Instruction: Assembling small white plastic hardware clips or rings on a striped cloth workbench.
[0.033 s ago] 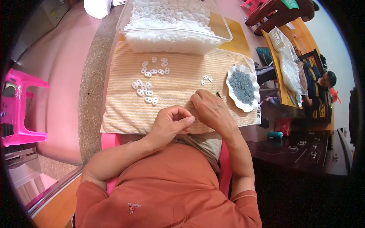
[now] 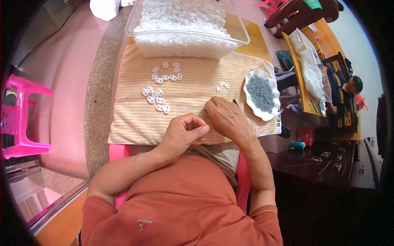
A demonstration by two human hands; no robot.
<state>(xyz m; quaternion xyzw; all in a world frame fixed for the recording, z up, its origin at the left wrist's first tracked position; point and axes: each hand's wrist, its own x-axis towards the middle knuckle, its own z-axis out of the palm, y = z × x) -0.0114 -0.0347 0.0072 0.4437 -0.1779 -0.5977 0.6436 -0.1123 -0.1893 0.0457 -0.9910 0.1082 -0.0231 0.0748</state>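
Observation:
My left hand (image 2: 186, 132) hovers at the towel's near edge, thumb and fingertips closed in a pinch; whatever it may hold is too small or hidden. Just right of it is my right hand (image 2: 227, 118), back upward, its fingers bent down and together with the tips out of sight. A short dark green stick end (image 2: 235, 101) shows beyond its knuckles; I cannot tell if it is held or lying there. Small white oval two-hole pieces (image 2: 160, 100) are spread on the striped towel (image 2: 135, 119) at left. A few more pieces (image 2: 221, 83) lie beyond my right hand.
A clear plastic bin (image 2: 184, 49) heaped with white pieces stands at the far side. At right, a scalloped white plate (image 2: 250, 98) bears grey-blue small parts (image 2: 261, 93). A pink stool (image 2: 24, 115) stands at left. Another person (image 2: 349, 86) sits at a table on the right.

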